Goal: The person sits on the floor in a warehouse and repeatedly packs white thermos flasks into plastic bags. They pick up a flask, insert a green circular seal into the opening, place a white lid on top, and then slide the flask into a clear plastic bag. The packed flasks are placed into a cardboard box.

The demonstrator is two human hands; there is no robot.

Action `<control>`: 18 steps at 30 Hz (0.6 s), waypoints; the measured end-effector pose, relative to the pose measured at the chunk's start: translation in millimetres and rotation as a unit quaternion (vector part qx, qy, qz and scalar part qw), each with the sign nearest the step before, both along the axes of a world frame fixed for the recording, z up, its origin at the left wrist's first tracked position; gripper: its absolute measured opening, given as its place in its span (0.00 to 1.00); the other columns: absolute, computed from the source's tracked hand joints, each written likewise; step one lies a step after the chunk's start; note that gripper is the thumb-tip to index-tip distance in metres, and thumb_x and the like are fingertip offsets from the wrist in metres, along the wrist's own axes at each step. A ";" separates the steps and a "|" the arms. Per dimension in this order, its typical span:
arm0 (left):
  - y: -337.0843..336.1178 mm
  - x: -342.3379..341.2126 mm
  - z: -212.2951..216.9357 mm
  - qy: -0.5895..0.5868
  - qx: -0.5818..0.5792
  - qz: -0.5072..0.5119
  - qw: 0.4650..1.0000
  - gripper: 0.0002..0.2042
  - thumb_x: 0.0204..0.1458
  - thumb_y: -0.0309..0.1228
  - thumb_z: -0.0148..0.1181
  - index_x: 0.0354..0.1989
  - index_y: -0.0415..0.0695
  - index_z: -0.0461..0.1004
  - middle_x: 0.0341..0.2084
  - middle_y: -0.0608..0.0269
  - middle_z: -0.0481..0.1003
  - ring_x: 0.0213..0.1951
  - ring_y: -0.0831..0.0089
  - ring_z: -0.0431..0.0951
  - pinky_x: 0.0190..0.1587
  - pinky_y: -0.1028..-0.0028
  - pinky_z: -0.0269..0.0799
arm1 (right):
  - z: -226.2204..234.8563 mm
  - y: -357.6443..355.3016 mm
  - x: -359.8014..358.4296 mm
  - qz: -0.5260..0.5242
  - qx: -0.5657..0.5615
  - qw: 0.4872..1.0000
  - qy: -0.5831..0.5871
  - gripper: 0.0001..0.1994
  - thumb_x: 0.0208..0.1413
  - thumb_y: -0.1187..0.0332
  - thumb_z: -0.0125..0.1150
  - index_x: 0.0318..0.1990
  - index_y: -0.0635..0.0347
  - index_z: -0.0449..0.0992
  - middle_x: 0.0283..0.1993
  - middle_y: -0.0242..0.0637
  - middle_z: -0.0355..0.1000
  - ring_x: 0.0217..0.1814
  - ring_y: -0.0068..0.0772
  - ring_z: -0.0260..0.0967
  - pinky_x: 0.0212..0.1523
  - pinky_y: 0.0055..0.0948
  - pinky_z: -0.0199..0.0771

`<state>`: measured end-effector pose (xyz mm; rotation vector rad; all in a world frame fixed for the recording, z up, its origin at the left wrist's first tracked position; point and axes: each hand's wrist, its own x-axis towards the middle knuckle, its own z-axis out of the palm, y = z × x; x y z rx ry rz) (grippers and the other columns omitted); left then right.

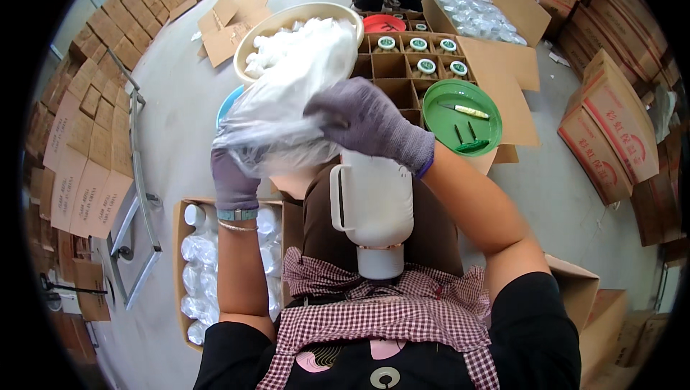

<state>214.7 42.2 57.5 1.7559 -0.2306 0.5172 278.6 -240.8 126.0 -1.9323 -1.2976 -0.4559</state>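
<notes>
over the lap, upturned white plastic jug [375, 207] wedged neck-down between knees; clear plastic bag [284, 106] drawn over its base, right hand [370, 122] and left hand [233, 178], both gloved, clamped on the bag.

A jug [374, 210] stands upside down between the seated person's knees, its handle to the left. Both hands, the left hand [232, 178] and the right hand [370, 122], hold a plastic bag [287, 102] above it. Left of the knees a carton [188, 275] holds wrapped bottles. Ahead sits a basin [287, 20]; right of it a divided carton [402, 66] holds capped jars, with a dish [460, 117] at its right edge.
</notes>
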 end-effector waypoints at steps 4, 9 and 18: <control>12.9 -48.8 -21.2 -0.022 0.330 0.117 0.937 0.13 0.56 0.29 0.59 0.49 0.39 0.75 0.41 0.58 0.80 0.42 0.64 0.80 0.48 0.65 0.75 | -19.5 3.5 -32.5 0.191 -0.286 0.929 0.138 0.12 0.51 0.66 0.67 0.42 0.56 0.76 0.35 0.46 0.75 0.40 0.50 0.76 0.44 0.42 0.76; 20.5 -92.3 -39.4 0.083 0.170 0.082 0.978 0.11 0.51 0.29 0.64 0.42 0.40 0.78 0.39 0.55 0.81 0.42 0.59 0.81 0.49 0.64 0.76 | -32.7 10.5 -42.8 0.227 -0.358 0.902 -0.082 0.15 0.48 0.60 0.70 0.41 0.54 0.77 0.34 0.46 0.75 0.39 0.51 0.76 0.42 0.42 0.77; 18.1 -53.5 -17.2 -0.219 0.161 0.235 0.933 0.14 0.63 0.39 0.56 0.39 0.38 0.75 0.33 0.69 0.75 0.33 0.79 0.73 0.36 0.76 0.71 | -19.7 -24.8 -77.7 0.008 -0.066 0.776 0.628 0.22 0.63 0.47 0.62 0.38 0.61 0.73 0.23 0.27 0.68 0.24 0.18 0.67 0.26 0.19 0.68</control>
